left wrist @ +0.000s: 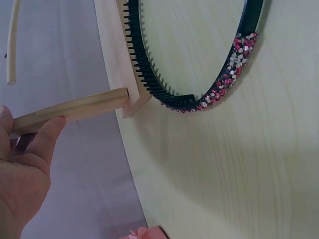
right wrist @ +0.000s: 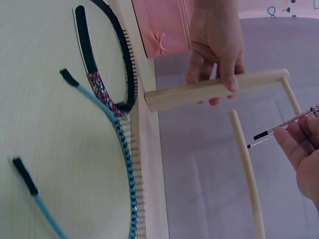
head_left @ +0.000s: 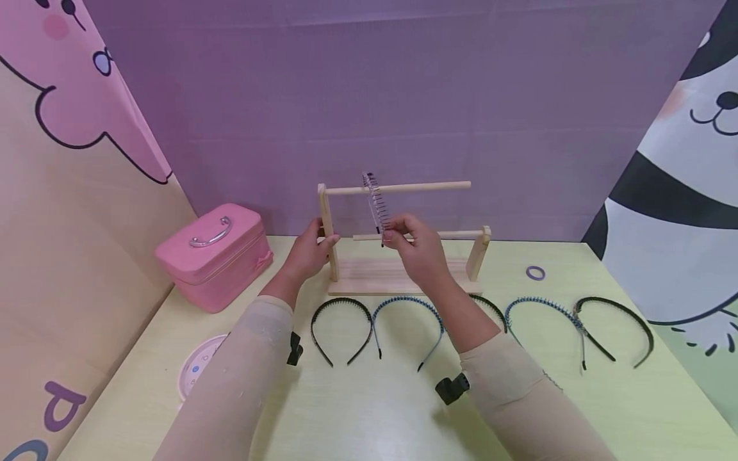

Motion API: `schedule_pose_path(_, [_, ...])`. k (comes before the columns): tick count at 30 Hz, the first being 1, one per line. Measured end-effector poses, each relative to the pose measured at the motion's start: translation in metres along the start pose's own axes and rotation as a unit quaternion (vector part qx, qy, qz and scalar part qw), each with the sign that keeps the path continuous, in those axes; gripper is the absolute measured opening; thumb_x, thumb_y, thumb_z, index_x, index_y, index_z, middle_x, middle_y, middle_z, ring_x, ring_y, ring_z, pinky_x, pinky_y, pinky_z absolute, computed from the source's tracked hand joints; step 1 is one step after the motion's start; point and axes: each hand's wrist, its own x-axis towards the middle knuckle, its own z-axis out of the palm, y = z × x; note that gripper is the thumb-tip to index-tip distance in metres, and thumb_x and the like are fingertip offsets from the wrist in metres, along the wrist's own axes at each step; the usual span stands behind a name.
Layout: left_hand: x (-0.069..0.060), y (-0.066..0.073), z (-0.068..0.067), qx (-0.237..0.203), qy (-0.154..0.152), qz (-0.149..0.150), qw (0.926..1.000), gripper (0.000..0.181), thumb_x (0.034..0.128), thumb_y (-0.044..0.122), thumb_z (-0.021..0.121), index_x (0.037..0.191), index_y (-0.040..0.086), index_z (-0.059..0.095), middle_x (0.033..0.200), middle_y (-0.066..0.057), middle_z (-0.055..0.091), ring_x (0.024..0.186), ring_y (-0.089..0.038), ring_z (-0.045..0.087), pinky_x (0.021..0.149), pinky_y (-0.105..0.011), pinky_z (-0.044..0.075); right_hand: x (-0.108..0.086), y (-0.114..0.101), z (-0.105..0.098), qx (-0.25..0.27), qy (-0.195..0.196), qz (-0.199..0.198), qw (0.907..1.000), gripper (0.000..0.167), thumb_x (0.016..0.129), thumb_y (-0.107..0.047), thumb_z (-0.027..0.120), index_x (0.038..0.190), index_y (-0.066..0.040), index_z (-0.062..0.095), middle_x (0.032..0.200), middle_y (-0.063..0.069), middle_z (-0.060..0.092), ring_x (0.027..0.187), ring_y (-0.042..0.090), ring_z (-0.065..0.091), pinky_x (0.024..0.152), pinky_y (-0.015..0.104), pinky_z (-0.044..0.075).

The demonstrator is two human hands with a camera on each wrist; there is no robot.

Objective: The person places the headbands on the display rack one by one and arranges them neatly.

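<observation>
A wooden rack (head_left: 325, 211) with two horizontal bars stands at the back of the table. My left hand (head_left: 309, 251) grips its left upright (left wrist: 84, 107), thumb and fingers on either side of the wood. Over the upper bar (head_left: 426, 187) hangs a thin toothed headband (head_left: 376, 198), pale with dark tips. My right hand (head_left: 419, 248) pinches the headband's lower end between thumb and fingers, just above the lower bar (head_left: 464, 235). In the right wrist view, the headband's dark-tipped ends (right wrist: 261, 135) show beside my right fingers.
Several headbands lie in a row before the rack, among them a black one (head_left: 342, 301) with pink and white beads and a blue one (head_left: 406, 299). A pink case (head_left: 210, 256) stands left. A purple ring (head_left: 535, 273) lies right, and a round white item (head_left: 196, 365) lies partly under my left sleeve.
</observation>
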Motion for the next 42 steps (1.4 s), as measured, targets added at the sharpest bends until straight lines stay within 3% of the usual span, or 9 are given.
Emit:
schedule_pose_path(12, [0.003,-0.001,0.001,0.002,-0.001,-0.002,1.0000,0.050,0.1029,0.029,0.051,0.147,0.014,0.034,0.141,-0.013,0.050,0.131,-0.030,0.051,0.096,-0.046,0.053,0.008,0.002,0.038,0.000,-0.015,-0.014,0.9998,0.011,0.096,-0.016,0.064,0.104,-0.008,0.064,0.096,0.007,0.067,0.091,0.019,0.065,0.082,0.032,0.059])
schedule_pose_path(21, [0.005,0.002,0.005,0.011,0.000,0.003,0.9999,0.051,0.1025,0.030,0.052,0.148,0.016,0.033,0.144,-0.014,0.049,0.130,-0.028,0.051,0.095,-0.043,0.054,0.007,0.008,0.049,-0.034,-0.038,0.005,0.9987,0.008,0.097,-0.019,0.064,0.102,-0.014,0.063,0.094,0.001,0.066,0.089,0.016,0.063,0.079,0.034,0.058])
schedule_pose_path(27, [0.004,0.004,0.007,0.013,-0.002,0.006,0.9999,0.051,0.1026,0.030,0.052,0.148,0.015,0.033,0.143,-0.015,0.049,0.130,-0.030,0.052,0.094,-0.043,0.054,0.004,0.010,0.047,-0.061,-0.047,0.013,0.9969,0.011,0.096,-0.018,0.064,0.106,-0.011,0.064,0.097,0.003,0.068,0.096,0.018,0.062,0.086,0.038,0.058])
schedule_pose_path(33, [0.005,0.004,0.007,0.012,-0.007,0.001,0.9999,0.054,0.1020,0.033,0.052,0.149,0.017,0.032,0.144,-0.014,0.049,0.130,-0.030,0.052,0.094,-0.044,0.054,0.000,0.012,0.041,-0.074,-0.076,0.021,0.9941,0.023,0.098,-0.018,0.061,0.120,-0.010,0.063,0.104,0.004,0.069,0.103,0.018,0.063,0.090,0.040,0.056])
schedule_pose_path(42, [0.004,0.005,0.008,0.012,-0.009,-0.007,0.9999,0.053,0.1021,0.033,0.052,0.149,0.018,0.031,0.145,-0.012,0.048,0.131,-0.029,0.051,0.093,-0.043,0.055,-0.011,0.021,0.009,-0.122,-0.116,0.041,0.9850,0.024,0.100,-0.025,0.058,0.122,-0.014,0.061,0.109,0.006,0.070,0.104,0.019,0.064,0.090,0.039,0.055])
